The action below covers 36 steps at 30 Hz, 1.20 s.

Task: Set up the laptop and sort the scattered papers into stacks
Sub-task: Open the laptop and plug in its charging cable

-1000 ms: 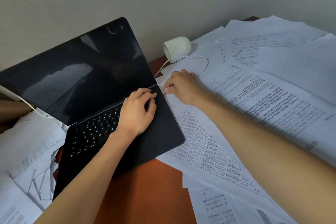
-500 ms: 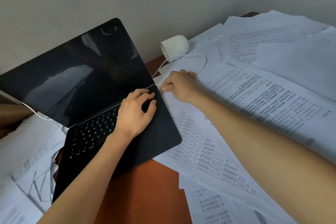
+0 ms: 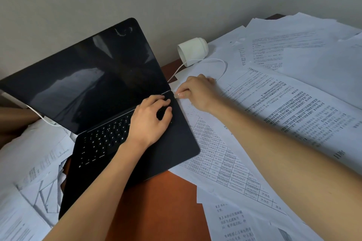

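Both your hands meet the laptop (image 3: 176, 143): left hand (image 3: 150, 121) presses its deck, empty; right hand (image 3: 197, 92) pinches the plug (image 3: 176, 95), aimed at its right edge.

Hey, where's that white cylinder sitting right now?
In the head view the white cylinder lies on its side by the wall, right of the laptop screen, just beyond the right hand.

The laptop (image 3: 176, 143) deck under the left fingers (image 3: 156, 99) is smooth, matt and dark. Its screen (image 3: 88, 84) beyond them is glossy black and mirror-like. The cable (image 3: 176, 72) pinched in the right fingers (image 3: 184, 92) looks like smooth white plastic. The papers (image 3: 293, 113) beneath those fingers are thin, matt, white and printed. The cup (image 3: 193, 49) beyond is matt white. The table (image 3: 160, 201) nearer than both looks like smooth reddish-brown wood.
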Each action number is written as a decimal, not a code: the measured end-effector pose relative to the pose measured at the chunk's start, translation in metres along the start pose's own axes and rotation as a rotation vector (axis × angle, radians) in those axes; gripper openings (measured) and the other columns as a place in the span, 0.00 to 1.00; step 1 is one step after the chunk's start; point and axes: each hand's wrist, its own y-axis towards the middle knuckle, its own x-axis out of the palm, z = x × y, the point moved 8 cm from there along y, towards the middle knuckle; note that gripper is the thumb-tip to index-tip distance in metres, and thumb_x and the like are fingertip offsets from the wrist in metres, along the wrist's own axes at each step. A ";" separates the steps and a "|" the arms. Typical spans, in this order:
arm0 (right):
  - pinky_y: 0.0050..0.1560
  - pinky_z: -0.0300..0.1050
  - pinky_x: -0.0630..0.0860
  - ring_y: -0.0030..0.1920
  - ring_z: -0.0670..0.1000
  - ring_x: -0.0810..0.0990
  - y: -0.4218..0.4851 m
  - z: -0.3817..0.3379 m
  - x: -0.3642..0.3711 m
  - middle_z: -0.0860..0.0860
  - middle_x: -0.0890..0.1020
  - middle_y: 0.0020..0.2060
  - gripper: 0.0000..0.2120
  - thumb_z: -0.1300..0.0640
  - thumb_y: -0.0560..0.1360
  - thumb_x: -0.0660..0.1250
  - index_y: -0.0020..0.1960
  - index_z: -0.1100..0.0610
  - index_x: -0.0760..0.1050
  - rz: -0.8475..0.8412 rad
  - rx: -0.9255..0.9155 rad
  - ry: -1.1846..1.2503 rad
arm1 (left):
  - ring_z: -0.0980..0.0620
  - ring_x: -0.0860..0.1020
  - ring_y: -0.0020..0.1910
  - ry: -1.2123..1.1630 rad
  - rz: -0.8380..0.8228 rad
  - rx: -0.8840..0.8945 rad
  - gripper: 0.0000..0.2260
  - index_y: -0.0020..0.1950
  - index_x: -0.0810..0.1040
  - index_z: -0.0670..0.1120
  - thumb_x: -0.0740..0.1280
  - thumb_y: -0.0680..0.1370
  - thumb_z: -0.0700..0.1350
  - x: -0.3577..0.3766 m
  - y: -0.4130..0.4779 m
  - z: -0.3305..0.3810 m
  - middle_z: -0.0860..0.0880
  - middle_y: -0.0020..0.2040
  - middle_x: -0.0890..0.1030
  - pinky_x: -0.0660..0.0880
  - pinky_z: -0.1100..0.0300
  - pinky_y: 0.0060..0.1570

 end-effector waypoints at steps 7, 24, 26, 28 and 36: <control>0.60 0.50 0.59 0.62 0.53 0.69 0.003 0.000 0.003 0.45 0.79 0.55 0.09 0.52 0.82 0.65 0.59 0.46 0.82 -0.017 0.008 -0.056 | 0.51 0.74 0.70 -0.002 -0.001 0.004 0.21 0.67 0.82 0.50 0.59 0.81 0.56 0.001 0.001 -0.001 0.52 0.69 0.78 0.72 0.47 0.68; 0.54 0.48 0.56 0.61 0.52 0.69 -0.002 -0.007 0.001 0.44 0.76 0.56 0.11 0.52 0.84 0.62 0.58 0.42 0.82 -0.057 -0.048 -0.162 | 0.52 0.74 0.69 0.010 0.000 -0.001 0.22 0.68 0.82 0.50 0.59 0.80 0.57 -0.001 0.000 0.002 0.53 0.69 0.78 0.71 0.50 0.68; 0.55 0.48 0.57 0.61 0.52 0.69 -0.003 -0.008 0.000 0.44 0.76 0.57 0.11 0.51 0.84 0.62 0.59 0.42 0.81 -0.063 -0.059 -0.175 | 0.52 0.73 0.70 0.016 -0.005 0.002 0.22 0.68 0.81 0.50 0.59 0.80 0.57 -0.001 0.000 0.002 0.53 0.70 0.78 0.71 0.50 0.69; 0.56 0.48 0.57 0.62 0.51 0.69 -0.004 -0.007 0.000 0.44 0.76 0.57 0.11 0.50 0.84 0.62 0.60 0.42 0.81 -0.071 -0.066 -0.179 | 0.51 0.74 0.70 0.018 -0.011 0.007 0.22 0.69 0.81 0.49 0.58 0.80 0.57 -0.001 0.001 0.003 0.52 0.70 0.77 0.71 0.48 0.69; 0.54 0.47 0.55 0.62 0.50 0.68 -0.007 -0.007 0.000 0.44 0.76 0.57 0.11 0.49 0.84 0.61 0.60 0.43 0.81 -0.096 -0.089 -0.180 | 0.51 0.73 0.71 0.003 -0.031 0.034 0.25 0.71 0.79 0.49 0.57 0.81 0.60 0.000 0.000 0.000 0.52 0.71 0.76 0.71 0.47 0.70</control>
